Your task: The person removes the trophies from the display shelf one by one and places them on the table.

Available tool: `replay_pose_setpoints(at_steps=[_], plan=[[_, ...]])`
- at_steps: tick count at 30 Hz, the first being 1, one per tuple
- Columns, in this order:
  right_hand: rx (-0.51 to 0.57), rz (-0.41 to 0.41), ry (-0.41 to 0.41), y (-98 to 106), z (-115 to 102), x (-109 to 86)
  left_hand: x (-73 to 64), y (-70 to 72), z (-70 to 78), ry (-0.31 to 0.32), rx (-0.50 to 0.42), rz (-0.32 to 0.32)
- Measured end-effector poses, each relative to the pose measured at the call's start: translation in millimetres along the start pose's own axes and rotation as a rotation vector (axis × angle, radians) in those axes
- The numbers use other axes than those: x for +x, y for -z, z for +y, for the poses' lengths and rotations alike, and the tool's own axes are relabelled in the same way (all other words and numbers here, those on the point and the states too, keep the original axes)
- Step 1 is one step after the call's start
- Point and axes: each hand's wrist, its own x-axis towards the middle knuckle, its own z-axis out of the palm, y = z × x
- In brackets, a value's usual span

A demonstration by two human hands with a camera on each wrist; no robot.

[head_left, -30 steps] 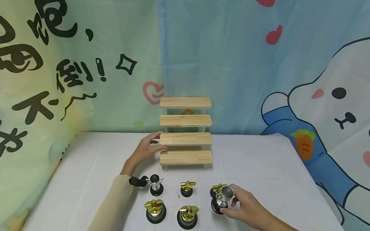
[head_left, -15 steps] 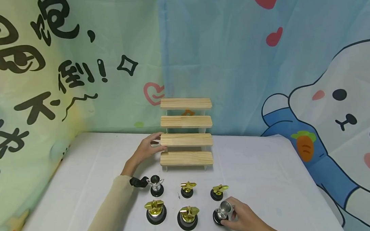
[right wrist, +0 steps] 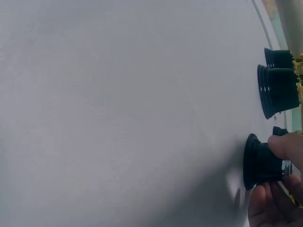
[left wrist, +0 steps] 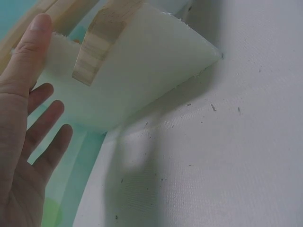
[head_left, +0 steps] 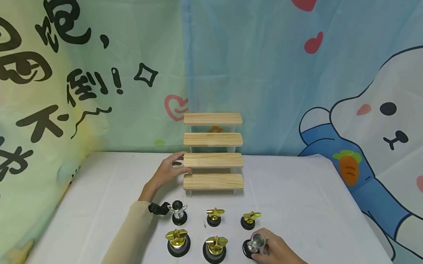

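Observation:
My right hand holds a small silver trophy cup with a black base. In the right wrist view the thumb presses one side of that black base, with fingers below; the base is at or very close to the tabletop. My left hand is at the left side of a four-tier wooden display stand. Seen from the left wrist, its thumb lies by a wooden tier and the other fingers are spread, holding nothing. Whether the fingertips touch the stand is unclear.
Another silver trophy cup stands near the left wrist. Gold-topped trophies on black bases, several in all, stand in front of the stand. A white cloth covers the table; a printed backdrop hangs behind.
My right hand has brought the silver trophy cup down and toward me, uncovering the small gold trophy behind it. The left hand stays at the stand.

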Motion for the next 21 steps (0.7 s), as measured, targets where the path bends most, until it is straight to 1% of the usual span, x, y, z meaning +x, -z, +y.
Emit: replay_pose_setpoints(at_steps=[5, 8, 10, 13, 17, 19, 21], plan=[[0.007, 0.049, 0.058, -3, 5, 0.3, 1.0, 2.2, 2.3, -0.021, 0.022, 0.006], [0.007, 0.055, 0.057, -4, 5, 0.8, 0.8, 3.1, 0.1, -0.02, 0.035, 0.001], [0.005, 0.041, 0.034, -3, 4, 1.0, -0.6, 4.1, -0.8, -0.016, 0.052, -0.004], [-0.008, 0.0, -0.017, 0, 3, 0.6, -4.3, 6.2, -1.9, -0.009, 0.086, -0.023], [-0.023, -0.064, -0.088, 3, 3, 0.1, -10.4, 10.9, -1.8, 0.029, 0.109, -0.045], [-0.026, -0.078, -0.112, 5, 3, -1.4, -13.2, 14.6, -2.3, 0.044, 0.103, -0.051], [-0.042, -0.078, -0.116, 8, 4, -3.6, -16.0, 19.3, -2.5, 0.059, 0.108, -0.057]])
